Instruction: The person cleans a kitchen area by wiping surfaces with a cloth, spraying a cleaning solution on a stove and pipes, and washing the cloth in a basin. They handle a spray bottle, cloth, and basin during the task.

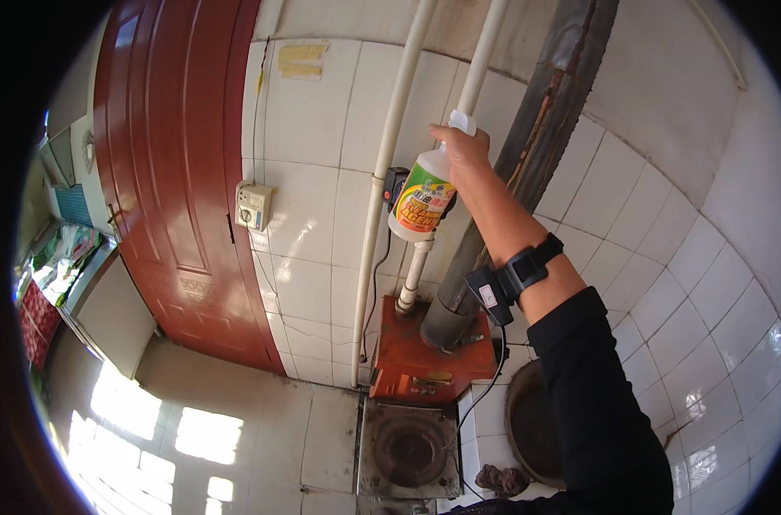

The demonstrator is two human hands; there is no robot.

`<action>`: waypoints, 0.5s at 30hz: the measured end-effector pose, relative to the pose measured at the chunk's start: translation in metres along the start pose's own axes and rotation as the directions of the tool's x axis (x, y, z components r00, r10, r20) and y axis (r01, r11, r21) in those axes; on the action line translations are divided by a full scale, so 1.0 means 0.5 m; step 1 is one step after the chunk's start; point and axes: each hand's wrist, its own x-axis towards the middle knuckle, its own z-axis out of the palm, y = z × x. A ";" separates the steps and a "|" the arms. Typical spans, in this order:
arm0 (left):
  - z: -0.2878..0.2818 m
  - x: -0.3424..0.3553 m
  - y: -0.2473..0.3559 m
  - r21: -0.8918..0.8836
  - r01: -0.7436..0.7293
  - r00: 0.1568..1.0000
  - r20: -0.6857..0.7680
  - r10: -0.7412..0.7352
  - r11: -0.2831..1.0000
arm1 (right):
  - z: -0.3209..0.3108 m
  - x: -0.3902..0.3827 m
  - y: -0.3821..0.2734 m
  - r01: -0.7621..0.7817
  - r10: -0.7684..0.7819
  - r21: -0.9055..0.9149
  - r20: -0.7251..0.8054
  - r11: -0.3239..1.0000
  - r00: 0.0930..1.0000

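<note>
Reaching up and forward, my right hand (468,153) is wrapped round the neck of a white spray bottle (421,197) with a green, yellow and orange label. The bottle hangs tilted below the hand, its white trigger head (462,123) showing above the fingers. Behind it is a white-tiled wall with a pale pipe (401,94) and a black fitting (396,184), partly hidden by the bottle. A black strapped device (524,270) with a cable sits round my right forearm. My left hand is not in view.
A dark flue pipe (549,112) rises from an orange-red stove unit (407,352) with a square burner top (375,429). Beside it are a large round pan (521,412) and a dark crumpled rag (503,481). At left stand a red door (174,172) and a wall box (254,206).
</note>
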 end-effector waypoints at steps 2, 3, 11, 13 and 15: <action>0.005 0.002 0.007 0.002 0.002 1.000 0.000 -0.002 1.000 | 0.008 0.031 -0.026 0.106 -0.106 -0.002 0.018 0.994 0.994; 0.007 0.003 0.008 0.009 0.006 1.000 0.001 -0.006 1.000 | 0.012 0.044 -0.036 0.138 -0.138 -0.015 0.017 0.990 0.990; 0.020 0.009 0.026 0.029 0.016 1.000 0.004 -0.016 0.999 | 0.002 0.048 -0.032 0.122 -0.122 0.048 0.000 0.991 0.992; 0.023 0.010 0.028 0.034 0.020 1.000 0.003 -0.020 0.999 | -0.008 0.036 -0.023 0.086 -0.082 0.059 -0.073 0.995 0.994; 0.027 0.011 0.030 0.037 0.024 1.000 0.002 -0.024 0.999 | -0.014 0.033 -0.021 0.051 -0.035 0.100 -0.158 0.994 0.987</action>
